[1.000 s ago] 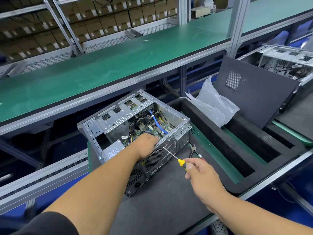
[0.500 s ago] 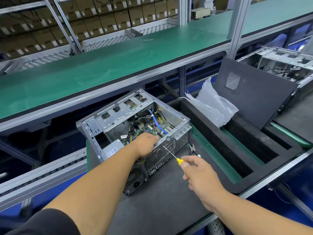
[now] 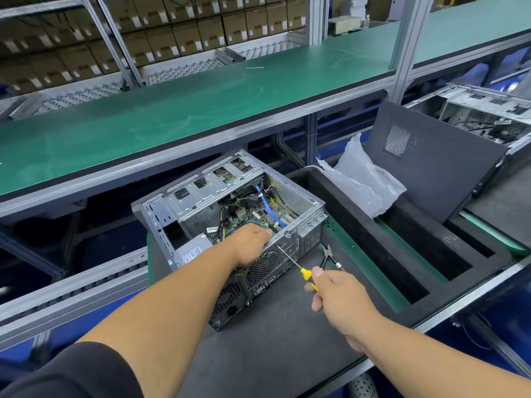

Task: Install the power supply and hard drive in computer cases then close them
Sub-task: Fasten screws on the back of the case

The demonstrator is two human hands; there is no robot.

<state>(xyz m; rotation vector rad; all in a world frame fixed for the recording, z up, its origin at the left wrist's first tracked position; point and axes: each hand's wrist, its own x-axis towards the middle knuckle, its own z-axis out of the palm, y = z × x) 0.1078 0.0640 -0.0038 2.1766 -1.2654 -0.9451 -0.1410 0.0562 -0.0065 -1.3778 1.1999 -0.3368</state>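
Head view: the open computer case (image 3: pixel 230 219) lies on its side on the dark desk (image 3: pixel 273 354), power supply (image 3: pixel 192 251) seated in its near-left corner. Left hand (image 3: pixel 251 245) curls over the case's rear top edge, gripping it. Right hand (image 3: pixel 340 297) is clamped on a yellow-handled screwdriver (image 3: pixel 298 267), tip at the rear panel. Pliers (image 3: pixel 329 255) lie just beside the case. A side panel (image 3: pixel 431 165) leans in the foam tray (image 3: pixel 382 254), plastic bag (image 3: pixel 365 179) next to it.

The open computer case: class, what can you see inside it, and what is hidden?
Inside the computer case: a green motherboard, a blue cable, black and yellow wires and a grey power supply. The left hand grips the rim, covering the parts beneath it.
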